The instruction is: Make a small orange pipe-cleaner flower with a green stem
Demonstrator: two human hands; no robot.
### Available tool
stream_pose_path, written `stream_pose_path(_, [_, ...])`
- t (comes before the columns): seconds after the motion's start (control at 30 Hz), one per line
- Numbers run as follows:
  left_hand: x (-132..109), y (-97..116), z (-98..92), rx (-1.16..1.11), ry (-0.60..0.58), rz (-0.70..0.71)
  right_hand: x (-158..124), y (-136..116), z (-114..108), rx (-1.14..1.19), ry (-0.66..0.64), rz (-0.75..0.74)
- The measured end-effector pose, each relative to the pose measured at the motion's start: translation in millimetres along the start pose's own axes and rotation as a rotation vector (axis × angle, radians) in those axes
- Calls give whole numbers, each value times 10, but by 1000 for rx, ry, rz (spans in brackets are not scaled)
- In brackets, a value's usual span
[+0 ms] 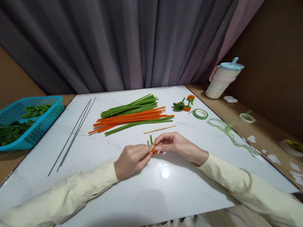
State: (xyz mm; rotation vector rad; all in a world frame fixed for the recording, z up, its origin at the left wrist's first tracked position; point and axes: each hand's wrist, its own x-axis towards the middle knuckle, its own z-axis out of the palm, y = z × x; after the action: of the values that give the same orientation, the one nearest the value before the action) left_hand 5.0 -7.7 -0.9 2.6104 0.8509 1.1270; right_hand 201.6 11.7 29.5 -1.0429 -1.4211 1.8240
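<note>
Between my two hands is a small orange pipe-cleaner flower [154, 150] with a short green stem pointing up and away from me. My left hand [134, 158] pinches it from the left, thumb and index finger closed on its edge. From the right, the fingertips of my right hand [175, 145] press on the same piece near the stem base. The fingers hide much of the flower. Just beyond my hands lies a thin wooden stick [160, 129]. Past it are green pipe cleaners [132, 107] in a bundle and orange pipe cleaners [128, 119].
Finished-looking orange and green flower pieces [184, 104] lie back right, beside a roll of green tape [200, 114] and a loose tape strip [227, 130]. Dark wires [73, 137] lie left. A blue basket [41, 127] holds green pieces. A tumbler [222, 80] stands at right.
</note>
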Motion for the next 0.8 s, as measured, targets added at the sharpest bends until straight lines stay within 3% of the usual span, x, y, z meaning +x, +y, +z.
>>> stream_pose_path(0.8, [6,0,11,30,9,-31,-9,-20,3,-3,10,31])
